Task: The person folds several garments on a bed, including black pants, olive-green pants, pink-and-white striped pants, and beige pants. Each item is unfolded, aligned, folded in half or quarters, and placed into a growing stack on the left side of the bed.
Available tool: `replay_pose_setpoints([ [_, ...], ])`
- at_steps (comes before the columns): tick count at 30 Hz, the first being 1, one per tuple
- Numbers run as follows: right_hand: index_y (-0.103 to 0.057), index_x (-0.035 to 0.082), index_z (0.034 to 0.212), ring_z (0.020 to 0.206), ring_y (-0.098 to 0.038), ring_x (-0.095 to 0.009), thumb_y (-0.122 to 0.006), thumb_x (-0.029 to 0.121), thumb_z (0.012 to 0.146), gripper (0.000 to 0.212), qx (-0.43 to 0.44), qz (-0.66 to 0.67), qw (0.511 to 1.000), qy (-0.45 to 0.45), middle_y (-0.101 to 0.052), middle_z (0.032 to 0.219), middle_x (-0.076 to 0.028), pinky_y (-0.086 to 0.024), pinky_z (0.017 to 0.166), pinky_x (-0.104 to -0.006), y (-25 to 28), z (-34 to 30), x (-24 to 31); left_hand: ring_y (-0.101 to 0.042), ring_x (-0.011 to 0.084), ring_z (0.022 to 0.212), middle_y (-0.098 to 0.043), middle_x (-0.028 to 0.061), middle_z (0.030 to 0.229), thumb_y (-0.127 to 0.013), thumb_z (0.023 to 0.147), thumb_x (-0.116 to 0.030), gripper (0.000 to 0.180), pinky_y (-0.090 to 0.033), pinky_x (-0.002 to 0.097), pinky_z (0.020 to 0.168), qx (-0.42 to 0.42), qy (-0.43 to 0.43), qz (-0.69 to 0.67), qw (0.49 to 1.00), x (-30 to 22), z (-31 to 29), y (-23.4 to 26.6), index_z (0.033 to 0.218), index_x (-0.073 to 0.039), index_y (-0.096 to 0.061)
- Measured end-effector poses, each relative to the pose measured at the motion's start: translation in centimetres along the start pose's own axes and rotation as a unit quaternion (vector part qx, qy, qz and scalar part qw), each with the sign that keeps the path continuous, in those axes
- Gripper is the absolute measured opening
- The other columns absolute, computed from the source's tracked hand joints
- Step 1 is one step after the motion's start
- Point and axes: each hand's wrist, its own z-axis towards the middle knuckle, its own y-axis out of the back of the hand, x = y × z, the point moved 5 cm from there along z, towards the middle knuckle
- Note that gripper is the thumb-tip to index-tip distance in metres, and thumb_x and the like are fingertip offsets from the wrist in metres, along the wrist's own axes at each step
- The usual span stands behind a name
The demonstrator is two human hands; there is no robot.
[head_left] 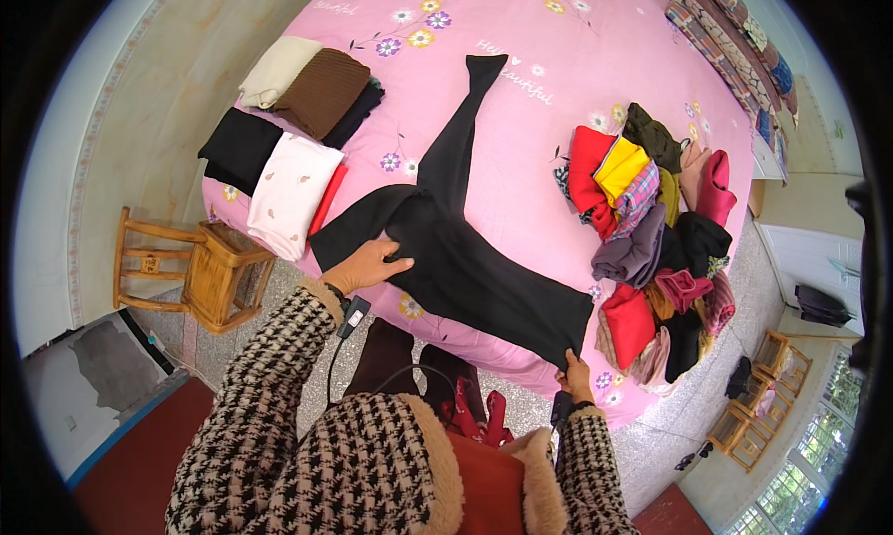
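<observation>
A black long-sleeved garment [498, 279], seemingly a top, lies spread on the bed in front of me. One narrow sleeve [451, 140] stretches toward the far side; another part bends off to the left. My left hand [367, 265] rests on the fabric near its left end, thumb and fingers apart. At the near right corner, my right hand [577, 377] pinches the garment's edge between thumb and fingers. The wide right end of the cloth reaches close to a heap of clothes.
Folded clothes lie at the bed's left: a black piece [240, 149], a white patterned one [290, 191], a brown knit [323, 90]. At right is a mixed clothes heap [642, 191]. A wooden chair [209, 270] stands left; a folded quilt [730, 46] lies far right.
</observation>
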Motion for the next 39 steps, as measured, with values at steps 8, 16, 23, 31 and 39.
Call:
replay_pose_setpoints([
  [8,-0.05,0.003,0.093,0.038,-0.043,-0.016,-0.06,0.027,0.089,0.026,-0.018,-0.016,1.0,0.002,-0.048,0.06,-0.006,-0.036,0.036,-0.027,-0.4,0.0,-0.8,-0.06,0.0311,0.099,-0.062,0.0217,0.106,-0.064,0.083,-0.033,0.052,-0.046,0.0359,0.087,-0.092,0.12,-0.034,0.988,9.2,1.2,-2.7,0.119,0.003,-0.054],
  [16,-0.049,0.004,0.091,0.039,-0.043,-0.016,-0.061,0.028,0.089,0.027,-0.025,0.017,0.999,-0.011,-0.047,0.061,-0.005,-0.036,0.034,-0.0257,0.3,-1.3,0.2,-0.061,0.0223,0.078,-0.065,0.0168,0.084,-0.071,0.059,-0.032,0.05,-0.047,0.0332,0.069,0.184,0.282,0.033,0.941,15.1,-1.9,-4.9,0.092,0.005,-0.065],
  [23,-0.051,0.006,0.091,0.036,-0.043,-0.015,-0.06,0.034,0.088,0.03,-0.017,0.009,1.0,0.0,-0.046,0.055,-0.005,-0.03,0.03,-0.025,0.7,-1.6,1.1,-0.059,0.0173,0.075,-0.064,0.0084,0.083,-0.064,0.077,-0.024,0.036,-0.047,0.0283,0.068,0.001,0.163,-0.17,0.972,8.0,-1.0,0.5,0.094,0.008,-0.063],
  [31,-0.051,0.004,0.091,0.034,-0.039,-0.015,-0.06,0.034,0.089,0.031,-0.006,-0.005,1.0,-0.008,-0.046,0.056,-0.004,-0.035,0.034,-0.0269,0.2,-2.6,1.0,-0.058,0.0114,0.069,-0.061,0.0023,0.076,-0.063,0.086,-0.029,0.031,-0.047,0.0251,0.062,-0.007,0.173,-0.471,0.865,0.8,-0.6,0.6,0.098,-0.001,-0.059],
  [39,-0.05,0.004,0.086,0.034,-0.034,-0.012,-0.059,0.034,0.089,0.032,0.002,0.02,0.999,-0.04,-0.042,0.056,-0.002,-0.033,0.034,-0.0266,2.8,-3.1,0.1,-0.037,0.0086,0.045,-0.035,-0.0034,0.053,-0.061,0.085,-0.046,0.058,-0.05,0.0296,0.07,0.197,0.29,-0.38,0.856,4.9,-6.6,-2.1,0.119,-0.002,-0.043],
])
